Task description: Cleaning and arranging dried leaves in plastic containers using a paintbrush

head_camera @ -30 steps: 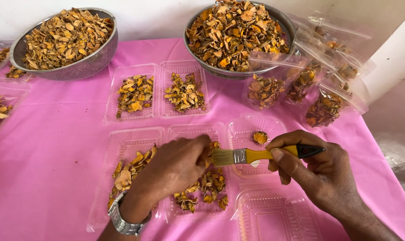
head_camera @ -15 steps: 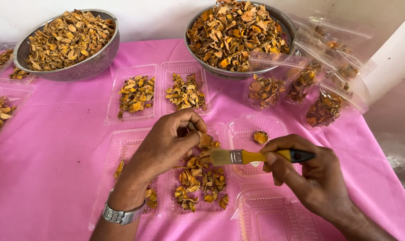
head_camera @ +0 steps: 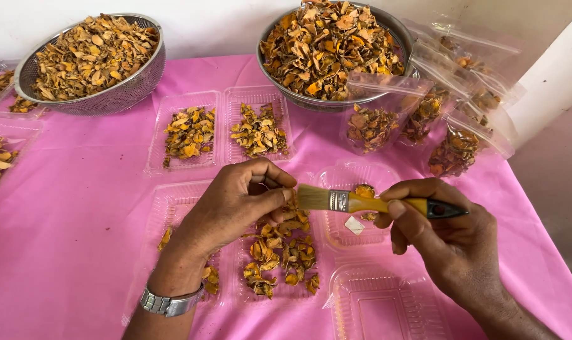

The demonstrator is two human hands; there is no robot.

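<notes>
My right hand (head_camera: 446,236) grips a small paintbrush (head_camera: 361,201) with a yellow handle, black end and pale bristles, held level over the pink table. Its bristles touch the fingertips of my left hand (head_camera: 235,204), which pinches a small dried piece that is mostly hidden by the fingers. Below the hands sits a clear plastic tray (head_camera: 279,258) with dried orange-brown slices. To its right is another clear tray (head_camera: 355,204) with a few slices and a small white packet. A watch is on my left wrist.
Two metal bowls (head_camera: 94,60) (head_camera: 333,50) heaped with dried slices stand at the back. Filled clear trays (head_camera: 185,132) (head_camera: 257,129) lie between them. Filled plastic bags (head_camera: 424,107) lean at the right. An unfilled clear tray (head_camera: 386,305) is at the front, near the table's right edge.
My left hand rose from the tray of slices and came up to the brush tip with a piece pinched in its fingers. My right hand kept the brush nearly still.
</notes>
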